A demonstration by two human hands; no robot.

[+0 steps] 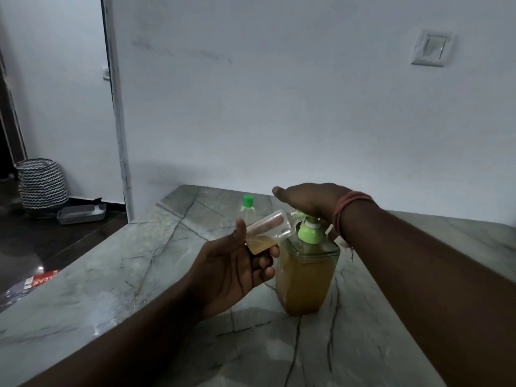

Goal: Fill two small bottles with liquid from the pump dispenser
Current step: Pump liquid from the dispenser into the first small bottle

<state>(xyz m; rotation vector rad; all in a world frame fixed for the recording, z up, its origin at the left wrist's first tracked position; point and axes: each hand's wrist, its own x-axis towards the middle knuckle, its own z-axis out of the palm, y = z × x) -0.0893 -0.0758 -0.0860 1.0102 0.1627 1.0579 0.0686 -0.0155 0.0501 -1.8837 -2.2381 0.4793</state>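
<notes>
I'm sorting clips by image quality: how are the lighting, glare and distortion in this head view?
Head view: dim, bluish light; soft glare on the marble counter at lower left; wide-angle bending curves the door frame; the left hand and small bottle are slightly soft, the pump dispenser readable.

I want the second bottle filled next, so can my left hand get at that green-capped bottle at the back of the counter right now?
Probably not yet. The left hand already holds the tilted small bottle at the pump dispenser. The path over the counter to the green-capped bottle looks free otherwise.
</notes>
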